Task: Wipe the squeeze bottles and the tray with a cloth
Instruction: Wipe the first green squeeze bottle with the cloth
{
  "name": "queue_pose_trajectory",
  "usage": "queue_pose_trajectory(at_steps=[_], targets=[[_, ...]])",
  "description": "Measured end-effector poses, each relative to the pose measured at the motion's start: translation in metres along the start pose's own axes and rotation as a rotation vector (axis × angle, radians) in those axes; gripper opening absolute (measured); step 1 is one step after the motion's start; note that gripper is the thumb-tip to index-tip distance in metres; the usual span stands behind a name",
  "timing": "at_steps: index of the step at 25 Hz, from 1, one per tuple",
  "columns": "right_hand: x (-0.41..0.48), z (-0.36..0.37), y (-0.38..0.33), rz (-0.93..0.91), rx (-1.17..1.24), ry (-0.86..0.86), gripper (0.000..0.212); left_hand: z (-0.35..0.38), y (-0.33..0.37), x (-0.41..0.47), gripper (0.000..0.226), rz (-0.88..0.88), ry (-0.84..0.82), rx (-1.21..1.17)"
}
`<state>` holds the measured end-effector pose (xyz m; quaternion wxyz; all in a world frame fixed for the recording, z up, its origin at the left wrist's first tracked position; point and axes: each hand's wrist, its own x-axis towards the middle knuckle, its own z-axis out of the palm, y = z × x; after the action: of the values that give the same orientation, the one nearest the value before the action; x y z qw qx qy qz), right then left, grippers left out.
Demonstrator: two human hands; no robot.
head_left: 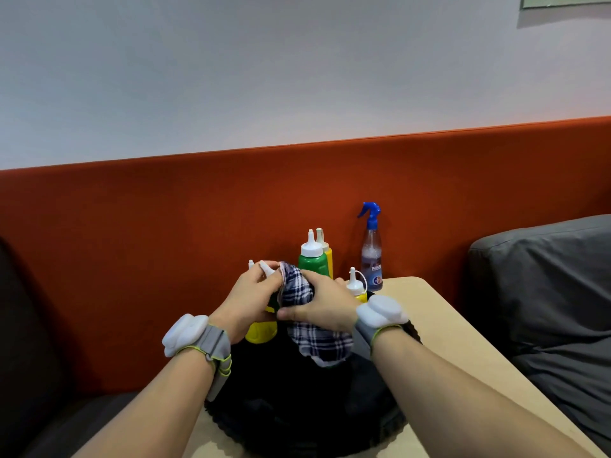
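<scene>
Seen from the head camera: left hand (246, 300) closed around a yellow bottle (261, 330) near its white cap (268, 269), right hand (319, 309) gripping a checked cloth (305, 312) pressed against it, over a black tray (297, 421) on a table (439, 312). Best done steadying firmly, wrapping fully, rubbing top to base. Behind: green bottle (313, 262), spray bottle (372, 252).

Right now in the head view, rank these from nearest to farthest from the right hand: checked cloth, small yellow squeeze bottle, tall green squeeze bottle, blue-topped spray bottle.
1. Checked cloth, in the right hand.
2. Small yellow squeeze bottle, just right.
3. Tall green squeeze bottle, behind.
4. Blue-topped spray bottle, far right, off the tray.
</scene>
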<state>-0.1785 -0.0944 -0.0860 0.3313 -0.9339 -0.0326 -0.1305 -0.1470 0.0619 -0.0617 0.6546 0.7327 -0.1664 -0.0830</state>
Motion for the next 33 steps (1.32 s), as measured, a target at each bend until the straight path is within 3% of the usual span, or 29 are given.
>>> queue_pose_trajectory(at_steps=[5, 9, 11, 13, 16, 21, 23, 26, 28, 30, 33], targets=[[-0.023, 0.009, 0.037, 0.127, -0.130, -0.103, 0.093, -0.013, -0.011, 0.002, 0.028, 0.007, 0.019, 0.040], [-0.044, -0.015, 0.057, 0.116, -0.278, -0.154, 0.068, -0.008, -0.010, 0.005, 0.037, 0.025, 0.086, 0.043], [-0.043, -0.030, 0.043, 0.069, -0.107, -0.069, 0.062, -0.006, -0.007, 0.004, 0.042, 0.010, 0.110, 0.026], [-0.030, -0.031, 0.017, 0.007, 0.022, 0.021, 0.071, -0.004, -0.008, 0.004, 0.044, -0.004, 0.126, 0.031], [-0.023, -0.011, -0.021, -0.041, -0.041, 0.016, 0.080, -0.001, -0.008, -0.002, 0.038, -0.009, 0.127, -0.009], [-0.048, 0.006, 0.010, 0.061, -0.130, -0.093, 0.099, -0.015, -0.001, -0.006, 0.049, 0.026, 0.149, -0.017], [-0.057, -0.002, 0.026, 0.095, -0.154, -0.120, 0.094, -0.016, 0.013, -0.005, 0.048, 0.051, 0.145, 0.027], [-0.067, -0.030, 0.043, 0.088, -0.176, -0.055, 0.067, -0.007, 0.051, -0.005, 0.048, 0.135, 0.148, 0.082], [-0.078, -0.053, 0.049, 0.059, -0.002, 0.078, 0.045, 0.007, 0.077, -0.007, 0.049, 0.204, 0.150, 0.123], [-0.086, -0.072, 0.044, 0.078, 0.354, 0.238, 0.026, 0.027, 0.100, -0.009, 0.049, 0.267, 0.140, 0.155], [-0.082, -0.083, 0.041, 0.245, 1.176, 0.188, 0.052, 0.059, 0.119, -0.009, 0.046, 0.286, 0.082, 0.046]])
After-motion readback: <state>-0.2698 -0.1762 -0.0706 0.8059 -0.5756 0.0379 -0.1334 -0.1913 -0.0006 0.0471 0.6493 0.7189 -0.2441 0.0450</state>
